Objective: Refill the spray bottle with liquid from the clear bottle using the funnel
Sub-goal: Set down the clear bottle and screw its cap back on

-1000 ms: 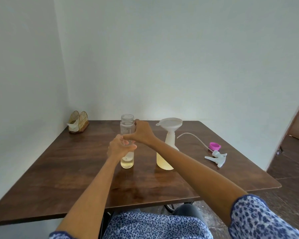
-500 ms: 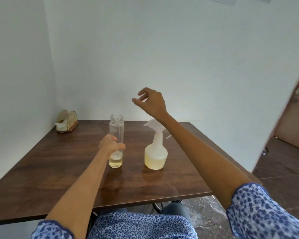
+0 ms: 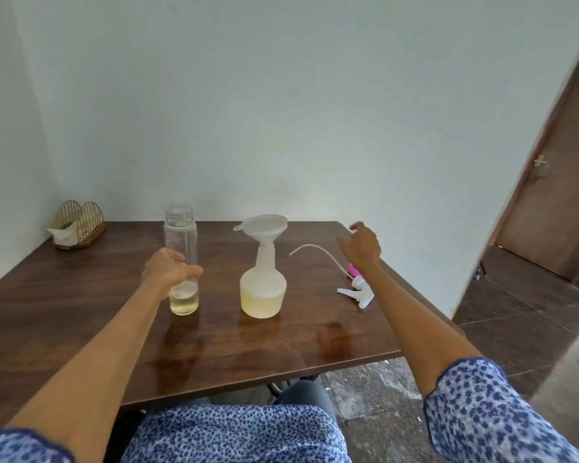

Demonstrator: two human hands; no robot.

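Two hands at work over the dark wooden desk [image 3: 81,315]. Left hand [image 3: 166,271] wrapped round the tall clear glass bottle [image 3: 181,259], fingers curled on its lower half, bottle upright on the desk with only a shallow pool of pale yellow liquid at the bottom and its mouth uncapped. Right hand [image 3: 361,244] raised above the far right of the desk, fingers loosely spread and holding nothing, above the pink cap [image 3: 352,269] and the white trigger sprayer head [image 3: 356,290] with its thin curved dip tube. Just right of the clear bottle, apart from it, the frosted white plastic spray bottle [image 3: 263,289], about a third full of yellowish liquid, white plastic funnel [image 3: 260,225] seated in its neck. Likely step: either tip in the last of the liquid or finish up. For a pour, best to lift the clear bottle with a firm grip, steady the funnel or spray bottle with the free hand, and tilt slowly over the funnel's centre to avoid tipping the top-heavy pair. Otherwise, lift the funnel straight up before refitting the sprayer.
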